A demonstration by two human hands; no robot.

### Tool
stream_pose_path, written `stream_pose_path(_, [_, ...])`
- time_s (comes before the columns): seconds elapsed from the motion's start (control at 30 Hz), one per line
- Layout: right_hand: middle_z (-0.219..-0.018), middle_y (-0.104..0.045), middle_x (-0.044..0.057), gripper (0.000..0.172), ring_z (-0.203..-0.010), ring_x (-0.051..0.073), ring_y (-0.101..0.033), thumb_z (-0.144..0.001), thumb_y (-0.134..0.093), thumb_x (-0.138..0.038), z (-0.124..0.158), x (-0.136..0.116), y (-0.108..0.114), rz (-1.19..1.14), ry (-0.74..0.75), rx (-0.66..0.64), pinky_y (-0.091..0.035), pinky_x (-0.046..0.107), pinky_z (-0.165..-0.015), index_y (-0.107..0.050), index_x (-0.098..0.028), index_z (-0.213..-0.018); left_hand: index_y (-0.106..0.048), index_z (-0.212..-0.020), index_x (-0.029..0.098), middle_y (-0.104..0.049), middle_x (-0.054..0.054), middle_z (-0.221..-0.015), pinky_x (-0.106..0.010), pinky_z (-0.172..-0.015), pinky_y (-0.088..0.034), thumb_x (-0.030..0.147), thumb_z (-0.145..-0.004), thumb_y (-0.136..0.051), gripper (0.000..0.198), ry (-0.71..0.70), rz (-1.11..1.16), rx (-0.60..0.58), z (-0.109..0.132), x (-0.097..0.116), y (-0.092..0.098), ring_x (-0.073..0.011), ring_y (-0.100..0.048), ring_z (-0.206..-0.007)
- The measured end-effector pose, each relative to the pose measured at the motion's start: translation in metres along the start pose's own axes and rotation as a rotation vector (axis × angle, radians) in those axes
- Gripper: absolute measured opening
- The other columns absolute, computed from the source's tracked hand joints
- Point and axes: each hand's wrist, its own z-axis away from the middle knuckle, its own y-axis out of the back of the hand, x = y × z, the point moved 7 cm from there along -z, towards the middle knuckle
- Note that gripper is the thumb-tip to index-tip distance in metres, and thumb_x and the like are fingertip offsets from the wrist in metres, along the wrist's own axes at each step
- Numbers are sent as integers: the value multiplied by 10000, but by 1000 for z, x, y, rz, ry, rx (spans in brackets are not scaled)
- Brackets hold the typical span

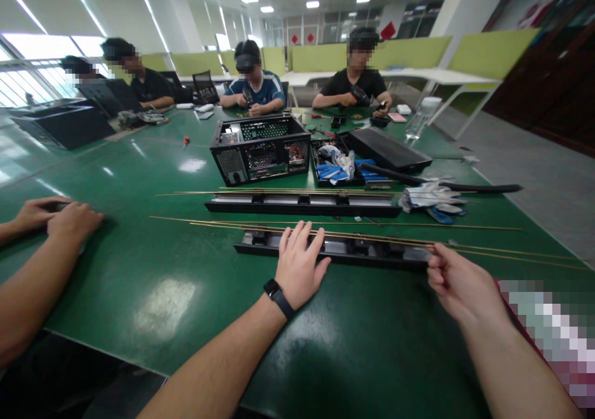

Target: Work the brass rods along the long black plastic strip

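My left hand [300,267], with a dark watch on its wrist, lies with fingers spread over the near black channel [372,261]. Its fingertips rest across thin brass-coloured rods [218,225] that run along the top of the channel and past both its ends. At the channel's right end my right hand [458,279] is closed, thumb and forefinger pinching the rods; how many it grips I cannot tell. A second black channel [279,208] lies parallel just beyond, with more thin rods along it. Small dark blocks sit inside both channels.
An open black computer case [260,149] stands behind the channels. Right of it are a tray of blue-and-white gloves [337,163], a black panel [388,148], a black tube [483,188] and another glove pair [432,199]. A co-worker's hands [69,220] are at left; several people sit across the green table.
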Motion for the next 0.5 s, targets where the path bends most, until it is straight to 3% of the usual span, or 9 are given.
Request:
stream_pose_path(0.33, [-698,-640,-38,318,-427,78,-435,-978,-1043,-407,17,-4,-18,45,-52,-103,-264,174,-337,-778,-233,-953,-725,-1765,281,-712,-192,-1848,-752,-1513,-448,299,-1141,-808,630,0,-12,-6,0,0,0,-430,-607,-1796])
stream_pose_path(0.5, [-690,-624,-45,306,-437,69,-442,-952,-1048,-357,14,-3,-15,-3,-37,-71,-252,155,-350,-775,-220,-938,-733,-1752,257,-712,-208,-1846,-745,-1506,-464,290,-1138,-804,619,-5,-9,0,0,0,0,-436,-615,-1791])
